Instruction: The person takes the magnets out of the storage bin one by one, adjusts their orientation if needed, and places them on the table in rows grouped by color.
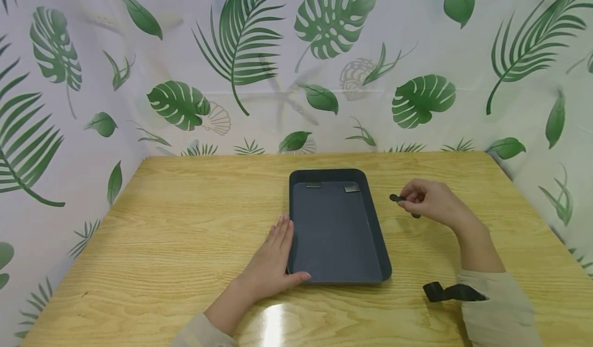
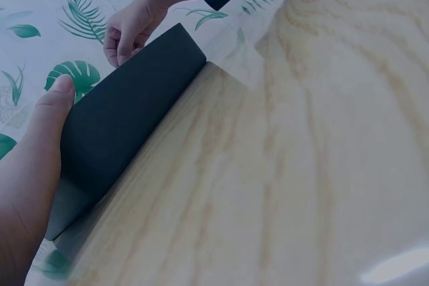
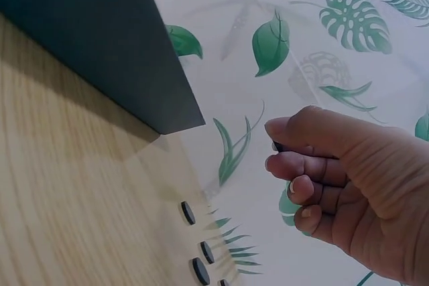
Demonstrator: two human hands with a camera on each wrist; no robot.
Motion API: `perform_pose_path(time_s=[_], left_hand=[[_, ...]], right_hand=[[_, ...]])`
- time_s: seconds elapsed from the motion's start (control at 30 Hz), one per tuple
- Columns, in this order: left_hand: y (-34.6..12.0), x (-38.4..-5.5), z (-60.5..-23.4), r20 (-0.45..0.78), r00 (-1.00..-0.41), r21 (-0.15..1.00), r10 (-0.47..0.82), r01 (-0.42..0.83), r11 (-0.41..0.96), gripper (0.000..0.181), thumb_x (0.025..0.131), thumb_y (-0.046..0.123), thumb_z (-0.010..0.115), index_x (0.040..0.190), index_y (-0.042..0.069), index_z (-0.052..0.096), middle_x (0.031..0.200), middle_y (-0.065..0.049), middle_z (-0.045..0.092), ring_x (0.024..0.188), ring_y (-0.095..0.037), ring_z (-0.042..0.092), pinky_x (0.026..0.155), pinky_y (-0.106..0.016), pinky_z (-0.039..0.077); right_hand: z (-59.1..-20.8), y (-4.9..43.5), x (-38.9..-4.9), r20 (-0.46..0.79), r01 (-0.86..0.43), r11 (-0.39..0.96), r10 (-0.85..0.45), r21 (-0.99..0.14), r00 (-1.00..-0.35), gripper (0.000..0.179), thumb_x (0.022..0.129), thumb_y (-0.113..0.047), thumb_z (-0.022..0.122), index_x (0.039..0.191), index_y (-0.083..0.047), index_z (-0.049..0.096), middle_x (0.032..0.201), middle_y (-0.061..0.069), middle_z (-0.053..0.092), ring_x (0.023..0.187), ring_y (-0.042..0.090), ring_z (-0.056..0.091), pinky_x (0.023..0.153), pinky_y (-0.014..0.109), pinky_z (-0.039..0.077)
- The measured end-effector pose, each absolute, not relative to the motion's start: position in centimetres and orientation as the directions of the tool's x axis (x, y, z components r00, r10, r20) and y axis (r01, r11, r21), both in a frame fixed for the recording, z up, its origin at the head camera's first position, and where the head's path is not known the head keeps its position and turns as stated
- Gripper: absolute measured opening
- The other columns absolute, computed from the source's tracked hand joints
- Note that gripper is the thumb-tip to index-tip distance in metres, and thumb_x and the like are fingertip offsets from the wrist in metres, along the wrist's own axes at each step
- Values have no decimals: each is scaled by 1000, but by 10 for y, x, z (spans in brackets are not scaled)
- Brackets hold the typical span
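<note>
A dark grey rectangular tray (image 1: 337, 233) lies on the wooden table. Against its left wall rests my left hand (image 1: 271, 264), fingers straight along the side and thumb at the near left corner. To the right of the tray, above the table, my right hand (image 1: 431, 201) pinches a small black disc (image 3: 277, 146) between thumb and index finger, mostly hidden by them. Several black discs (image 3: 188, 213) lie on the table below this hand; one black disc (image 1: 396, 197) shows just left of its fingertips in the head view.
Two small shiny rectangular pieces, one on the left (image 1: 313, 185) and one on the right (image 1: 352, 188), sit at the tray's far inner end. Leaf-printed cloth (image 1: 259, 125) hangs behind the wooden table (image 1: 194, 223). A black strap (image 1: 456, 292) is around the right sleeve.
</note>
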State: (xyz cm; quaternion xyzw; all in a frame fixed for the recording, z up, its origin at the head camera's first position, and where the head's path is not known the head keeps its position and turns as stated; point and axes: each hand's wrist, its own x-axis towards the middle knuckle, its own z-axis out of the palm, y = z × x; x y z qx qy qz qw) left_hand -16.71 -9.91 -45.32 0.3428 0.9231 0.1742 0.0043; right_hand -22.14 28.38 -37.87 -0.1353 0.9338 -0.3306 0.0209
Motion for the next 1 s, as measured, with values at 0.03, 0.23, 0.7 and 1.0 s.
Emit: perform_pose_path(time_s=[0.03,0.23,0.7,1.0], left_hand=[[-99,-167,-453,111,-766,325,634,631,705,104,89,71,36,148,-7,2,157,-23,-5,145,-26,-9,118,-42,7],[-99,-167,-454,110,-768,330,631,627,706,110,84,80,19,148,-7,1,157,-22,-6,145,-25,-11,118,-42,7],[-99,-166,-454,115,-768,343,631,626,700,112,82,82,15,148,-8,3,157,-22,-7,145,-26,-10,118,-43,7],[-99,-167,-455,113,-767,342,631,626,700,113,81,83,14,148,-7,2,157,-21,-8,145,-25,-11,118,-42,6]], right_hand=[[-381,285,-222,45,-236,748,-266,-620,-963,19,88,-20,68,95,-3,64,81,4,62,71,13,56,58,26,48],[-388,287,-226,29,-229,760,-267,-608,-963,20,88,-20,67,96,-3,63,81,4,62,72,16,56,59,27,48],[-402,284,-231,-16,-224,794,-282,-565,-959,17,87,-16,67,94,-1,62,79,3,60,70,15,53,59,29,45],[-411,282,-237,-52,-239,838,-302,-491,-952,16,87,-12,66,94,2,62,79,6,62,69,15,56,60,31,46]])
